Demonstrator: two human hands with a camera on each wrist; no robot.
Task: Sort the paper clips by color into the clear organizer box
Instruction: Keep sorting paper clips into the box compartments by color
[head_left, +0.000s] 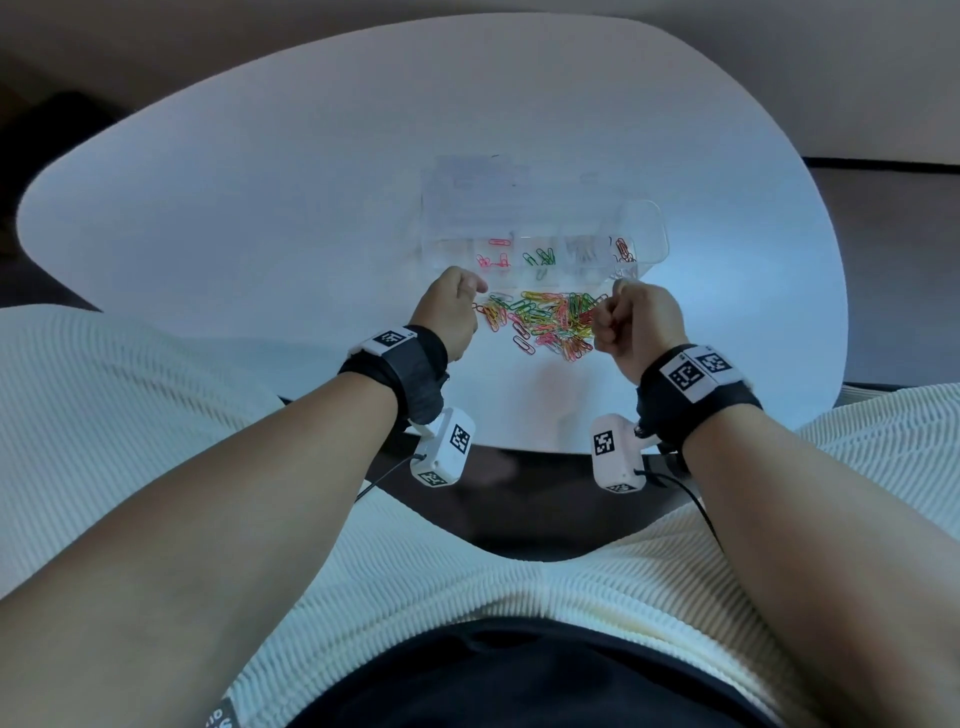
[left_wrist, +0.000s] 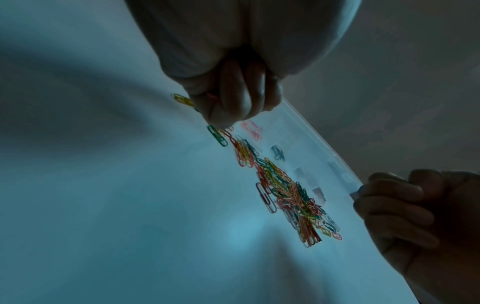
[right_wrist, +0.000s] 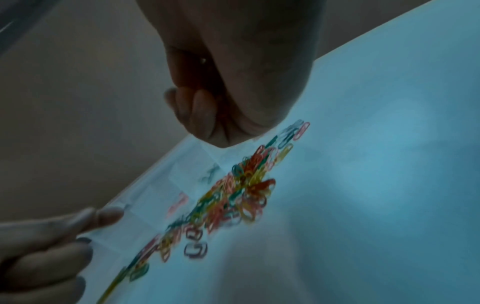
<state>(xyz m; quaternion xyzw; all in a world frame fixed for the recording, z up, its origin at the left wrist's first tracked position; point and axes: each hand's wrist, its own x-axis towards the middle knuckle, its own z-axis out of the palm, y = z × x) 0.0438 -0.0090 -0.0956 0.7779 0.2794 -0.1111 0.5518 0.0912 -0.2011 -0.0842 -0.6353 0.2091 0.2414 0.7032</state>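
A heap of mixed paper clips (head_left: 543, 322) lies on the white table just in front of the clear organizer box (head_left: 540, 218). The box's near row holds pink clips (head_left: 492, 254), green clips (head_left: 540, 257), pale clips (head_left: 582, 249) and dark red clips (head_left: 622, 249) in separate compartments. My left hand (head_left: 452, 306) sits at the heap's left end, fingers curled; in the left wrist view a red clip (left_wrist: 210, 95) shows between its thumb and fingers. My right hand (head_left: 631, 319) is a curled fist at the heap's right end; nothing shows inside it (right_wrist: 221, 115).
The white table (head_left: 260, 208) has a rounded edge close to my body. The box's clear lid (head_left: 641, 228) stands open at its right end. A lone yellow clip (left_wrist: 183, 100) and a green one (left_wrist: 217, 135) lie by my left hand.
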